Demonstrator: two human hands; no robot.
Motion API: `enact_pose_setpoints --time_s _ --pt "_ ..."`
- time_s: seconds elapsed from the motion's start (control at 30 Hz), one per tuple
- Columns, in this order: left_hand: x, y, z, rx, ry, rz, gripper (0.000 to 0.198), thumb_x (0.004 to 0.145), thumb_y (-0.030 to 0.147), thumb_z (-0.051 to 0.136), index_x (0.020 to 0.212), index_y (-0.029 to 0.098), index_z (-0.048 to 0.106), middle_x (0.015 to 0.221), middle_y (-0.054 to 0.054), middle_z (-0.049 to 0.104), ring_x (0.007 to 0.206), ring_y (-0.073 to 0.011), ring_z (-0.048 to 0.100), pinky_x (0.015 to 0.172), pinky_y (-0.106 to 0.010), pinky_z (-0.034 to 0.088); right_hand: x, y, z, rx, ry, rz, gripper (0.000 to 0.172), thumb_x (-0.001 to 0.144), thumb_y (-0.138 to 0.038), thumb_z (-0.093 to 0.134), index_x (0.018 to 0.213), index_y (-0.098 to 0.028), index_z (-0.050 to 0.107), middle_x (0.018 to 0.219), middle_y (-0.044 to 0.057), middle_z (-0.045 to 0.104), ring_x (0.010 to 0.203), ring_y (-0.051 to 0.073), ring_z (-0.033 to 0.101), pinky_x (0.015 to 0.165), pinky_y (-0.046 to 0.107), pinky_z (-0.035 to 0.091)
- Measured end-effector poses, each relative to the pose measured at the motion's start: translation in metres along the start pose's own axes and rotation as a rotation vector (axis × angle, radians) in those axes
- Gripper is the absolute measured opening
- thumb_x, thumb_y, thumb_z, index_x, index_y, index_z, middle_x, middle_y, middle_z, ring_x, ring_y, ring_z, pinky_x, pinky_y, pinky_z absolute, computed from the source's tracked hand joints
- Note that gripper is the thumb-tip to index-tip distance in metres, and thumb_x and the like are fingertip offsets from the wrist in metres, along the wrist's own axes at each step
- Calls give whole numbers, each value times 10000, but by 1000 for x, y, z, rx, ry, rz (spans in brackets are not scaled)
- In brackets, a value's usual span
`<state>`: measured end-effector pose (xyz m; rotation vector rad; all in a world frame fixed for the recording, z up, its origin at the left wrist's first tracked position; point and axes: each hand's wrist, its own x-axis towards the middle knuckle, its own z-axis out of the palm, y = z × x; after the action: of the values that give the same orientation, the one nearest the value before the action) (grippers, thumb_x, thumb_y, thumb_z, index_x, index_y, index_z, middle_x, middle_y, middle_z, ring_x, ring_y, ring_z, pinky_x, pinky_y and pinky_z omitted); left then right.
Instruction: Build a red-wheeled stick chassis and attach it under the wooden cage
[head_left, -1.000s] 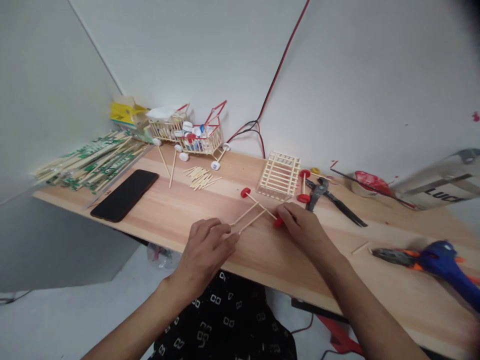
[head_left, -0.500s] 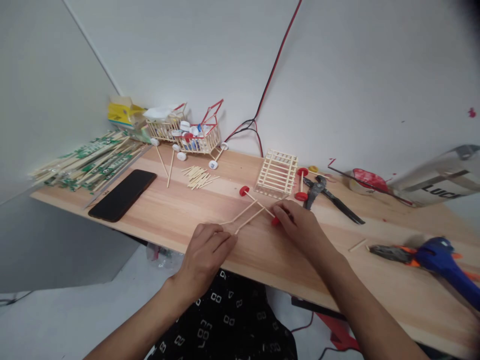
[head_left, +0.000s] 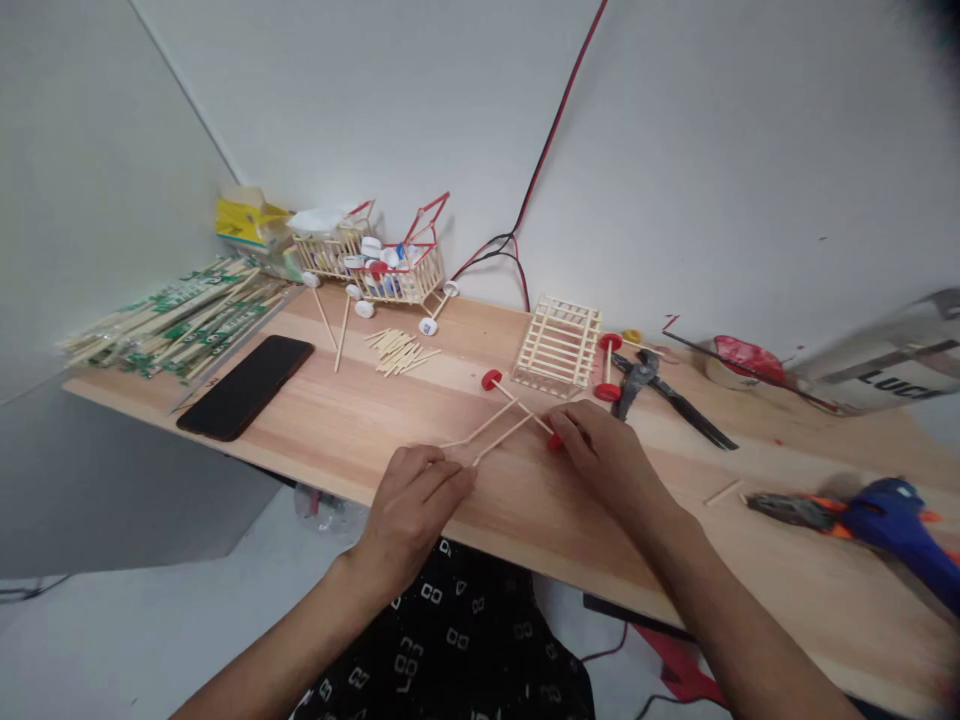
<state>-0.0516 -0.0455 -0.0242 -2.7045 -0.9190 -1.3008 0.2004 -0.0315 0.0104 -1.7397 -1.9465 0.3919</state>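
Note:
My left hand [head_left: 421, 505] rests near the table's front edge, its fingers closed on the near end of a bent wooden-stick frame [head_left: 501, 437]. The frame's two arms reach away to the right. Across their far ends lies a stick axle [head_left: 517, 402] with a red cap wheel [head_left: 491, 380] at its far end. My right hand [head_left: 592, 440] is closed at the axle's other end, on a second red wheel [head_left: 554, 443] that its fingers partly cover. Beyond the hands lies a stick lattice basket [head_left: 559, 345], with another red-wheeled axle [head_left: 609, 368] beside it.
Short sticks [head_left: 401, 352] lie in a pile near two small stick carts [head_left: 401, 275]. At left are a black phone [head_left: 245, 388] and packaged chopsticks [head_left: 180, 320]. On the right are black-handled pliers [head_left: 675, 400], a blue glue gun [head_left: 896, 530] and a red-stained cup [head_left: 746, 362].
The view has shifted slightly. Both hands keep their hold, and the frame and axle stay almost where they were, with the axle just a little further right.

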Motion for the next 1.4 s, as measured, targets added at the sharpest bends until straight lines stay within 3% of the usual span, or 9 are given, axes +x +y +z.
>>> enact_pose_setpoints --time_s 0.13,0.27,0.37,0.63,0.8,1.0,1.2,1.4 --pt "4 -2 -13 -133 39 -132 181 886 119 602 1054 181 626 932 -43 706 892 -186 575 808 -357 484 0 -1 -2 25 -13 23 365 976 -334 337 729 -212 578 771 35 619 774 183 558 736 300 384" --pt "11 -14 -29 -108 105 -317 231 911 105 547 1091 213 642 935 -34 694 927 -172 581 795 -324 497 0 -1 -3 29 -11 35 366 978 -342 341 755 -215 603 778 28 624 776 182 560 735 299 384" --pt "15 -25 -33 -113 92 -358 192 924 142 531 1047 212 661 910 -30 696 927 -175 592 801 -330 500 0 0 -2 29 -3 37 372 980 -342 339 767 -218 618 786 27 629 780 182 560 743 298 387" --pt "40 -52 -19 -184 20 -470 170 889 160 546 952 194 700 900 -35 722 897 -175 631 796 -321 504 0 5 -1 74 16 64 393 982 -351 347 755 -223 641 803 18 652 805 175 582 775 289 395" --pt "66 -69 -3 -223 -113 -607 175 828 160 589 936 188 724 876 -38 740 751 -166 637 740 -312 504 1 3 -1 100 36 78 409 982 -359 343 748 -219 647 811 19 665 820 176 594 788 287 399" --pt "90 -80 21 -256 -266 -543 273 781 138 603 1026 156 721 886 -54 728 776 -173 642 760 -304 501 2 4 -1 79 12 96 438 984 -377 320 730 -215 638 799 28 665 810 182 597 788 298 399" --pt "104 -84 37 -282 -330 -416 327 769 151 637 1091 156 691 995 -83 687 755 -154 620 714 -280 496 4 3 -3 37 -25 73 430 978 -380 316 703 -213 602 786 31 646 786 180 583 757 305 398" --pt "110 -88 44 -378 -380 -322 324 765 123 612 1079 161 683 1048 -88 664 744 -133 611 728 -274 493 0 2 -6 58 -68 92 243 885 -405 511 958 -205 628 851 31 653 745 171 571 682 295 412"
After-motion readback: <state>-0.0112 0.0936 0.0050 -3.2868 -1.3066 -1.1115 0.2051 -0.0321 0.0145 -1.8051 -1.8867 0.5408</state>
